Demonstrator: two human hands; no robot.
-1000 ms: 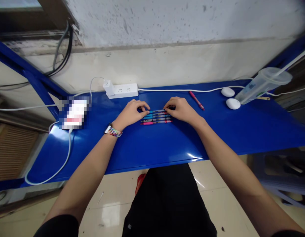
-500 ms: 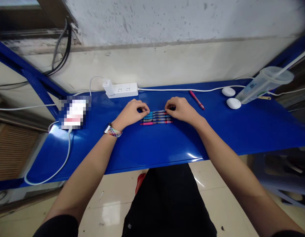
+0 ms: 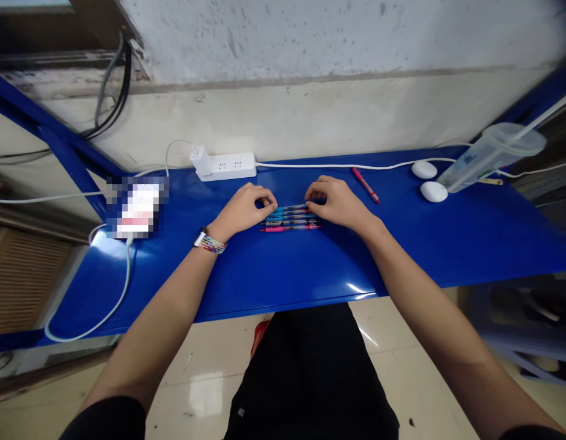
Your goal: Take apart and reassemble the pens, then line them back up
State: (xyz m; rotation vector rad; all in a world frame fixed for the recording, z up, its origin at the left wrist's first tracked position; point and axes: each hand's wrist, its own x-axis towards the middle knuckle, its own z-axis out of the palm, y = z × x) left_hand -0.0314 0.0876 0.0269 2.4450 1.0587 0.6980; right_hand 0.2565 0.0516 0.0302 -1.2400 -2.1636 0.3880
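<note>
Several pens lie side by side in a small row on the blue table [image 3: 283, 269]. Farthest from me in the row is a blue pen [image 3: 290, 209]. My left hand [image 3: 244, 211] has its thumb and index finger closed at that pen's left end. At the right end, the thumb and curled fingers of my right hand [image 3: 335, 198] close on the same pen. Nearer me come more blue pens [image 3: 293, 216], a dark grey one [image 3: 274, 223] and a pink pen [image 3: 287, 228]. The fingers partly hide the pens' ends.
Behind my right hand lies another pink pen [image 3: 365, 186]. A white power strip [image 3: 232, 165] runs its cord along the wall. Right are two white rounded objects [image 3: 433, 192] and a clear plastic container [image 3: 487, 156]; left, a blurred-out device [image 3: 139, 208] on a cable.
The fingers of my right hand have risen very slightly at the pen's right end. My left hand and the row of pens look the same.
</note>
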